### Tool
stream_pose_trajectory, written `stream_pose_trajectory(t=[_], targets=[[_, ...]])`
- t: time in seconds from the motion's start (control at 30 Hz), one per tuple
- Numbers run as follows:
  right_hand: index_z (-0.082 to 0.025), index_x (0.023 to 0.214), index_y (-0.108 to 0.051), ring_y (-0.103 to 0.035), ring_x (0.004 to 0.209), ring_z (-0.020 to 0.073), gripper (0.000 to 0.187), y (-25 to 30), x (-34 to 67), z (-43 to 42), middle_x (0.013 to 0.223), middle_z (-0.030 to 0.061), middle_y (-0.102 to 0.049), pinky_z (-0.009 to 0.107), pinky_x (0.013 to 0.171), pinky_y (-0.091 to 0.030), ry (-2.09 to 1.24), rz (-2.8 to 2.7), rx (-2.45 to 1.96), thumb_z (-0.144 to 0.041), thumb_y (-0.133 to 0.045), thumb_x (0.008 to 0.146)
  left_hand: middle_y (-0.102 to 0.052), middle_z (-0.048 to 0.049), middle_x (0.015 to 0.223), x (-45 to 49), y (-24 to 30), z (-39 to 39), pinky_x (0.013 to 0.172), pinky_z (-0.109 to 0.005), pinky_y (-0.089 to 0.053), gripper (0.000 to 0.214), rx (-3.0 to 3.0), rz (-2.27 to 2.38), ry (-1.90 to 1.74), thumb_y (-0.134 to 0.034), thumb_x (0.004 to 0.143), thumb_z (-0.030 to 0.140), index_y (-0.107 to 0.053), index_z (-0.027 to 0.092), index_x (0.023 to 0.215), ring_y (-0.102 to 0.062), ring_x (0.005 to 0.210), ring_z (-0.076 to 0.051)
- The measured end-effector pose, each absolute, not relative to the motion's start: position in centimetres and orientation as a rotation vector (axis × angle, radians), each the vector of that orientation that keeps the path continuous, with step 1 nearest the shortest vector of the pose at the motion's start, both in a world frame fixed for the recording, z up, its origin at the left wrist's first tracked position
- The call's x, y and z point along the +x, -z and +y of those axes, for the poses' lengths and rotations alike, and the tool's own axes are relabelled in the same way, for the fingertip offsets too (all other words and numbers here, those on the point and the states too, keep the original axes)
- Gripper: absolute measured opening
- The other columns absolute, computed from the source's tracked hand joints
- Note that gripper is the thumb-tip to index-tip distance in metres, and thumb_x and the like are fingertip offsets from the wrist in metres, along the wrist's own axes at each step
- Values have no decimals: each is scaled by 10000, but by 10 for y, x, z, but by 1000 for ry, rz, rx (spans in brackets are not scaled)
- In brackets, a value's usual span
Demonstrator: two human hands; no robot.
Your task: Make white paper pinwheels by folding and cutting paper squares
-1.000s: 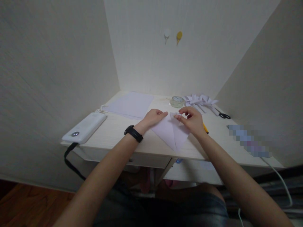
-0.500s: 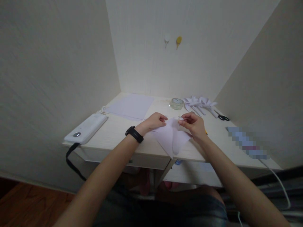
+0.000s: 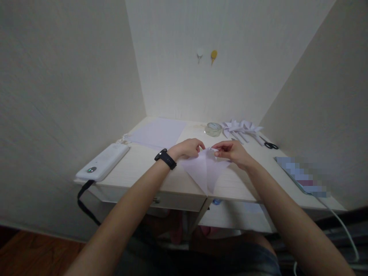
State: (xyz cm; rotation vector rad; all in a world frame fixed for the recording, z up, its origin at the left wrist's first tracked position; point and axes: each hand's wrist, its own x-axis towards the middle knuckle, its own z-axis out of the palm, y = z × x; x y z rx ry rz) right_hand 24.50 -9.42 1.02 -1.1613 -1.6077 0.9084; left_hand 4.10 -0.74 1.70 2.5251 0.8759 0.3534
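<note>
A white sheet of paper (image 3: 197, 168), cut and partly folded, lies at the desk's front edge with one point towards me. My left hand (image 3: 189, 147), below a black wristwatch (image 3: 166, 158), is closed with curled fingers on the paper's upper left part. At the upper right, my right hand (image 3: 232, 152) pinches a folded corner of the same sheet near its middle. The fingertips of both hands are close together, and what lies right under them is partly hidden.
Behind my hands are a roll of clear tape (image 3: 213, 129), several white paper pinwheels (image 3: 241, 127) and black-handled scissors (image 3: 271, 145). Paper sheets (image 3: 158, 132) lie at the back left. A white device (image 3: 103, 163) with a black strap sits left, a blurred flat object (image 3: 300, 176) right.
My right hand has moved slightly left, bringing the corner in towards the paper's middle, nearer my left fingers. The right-hand flap now looks flatter. The view has shifted slightly.
</note>
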Motion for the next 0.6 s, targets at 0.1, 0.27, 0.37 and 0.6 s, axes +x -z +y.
stream_pose_trajectory(t=[0.1,0.27,0.37,0.6], targets=[[-155,785,-755,-538,556,103,287,-16,245,-87,630,9,-664,235,516,-397,-985,-1632,-1143,-296,-857,557,-712,-59,747,51,-20,-8,632,-261,-417,513,2602,891,-304,-575,609,27,-754,178,1065,-603,669,-184],[-167,767,-750,-591,602,111,292,-14,250,-77,663,13,-689,236,565,-448,-1169,-1578,-1104,-258,-878,521,-735,-108,839,56,-8,-4,695,-301,-446,268,2683,981,-540,-628,762,272,-794,197,959,-642,759,-226],[-173,734,-747,-600,604,101,310,-11,254,-77,672,11,-697,217,567,-453,-1258,-1467,-1078,-243,-900,473,-745,-106,847,52,-3,-4,717,-314,-460,269,2687,1083,-620,-607,798,344,-799,221,940,-658,778,-230],[-174,736,-752,-543,532,81,323,1,256,-79,681,20,-705,202,472,-372,-1297,-1335,-1035,-274,-913,475,-696,-43,606,48,-6,-15,653,-267,-494,255,2439,1000,-628,-577,817,236,-779,171,958,-629,529,-134]])
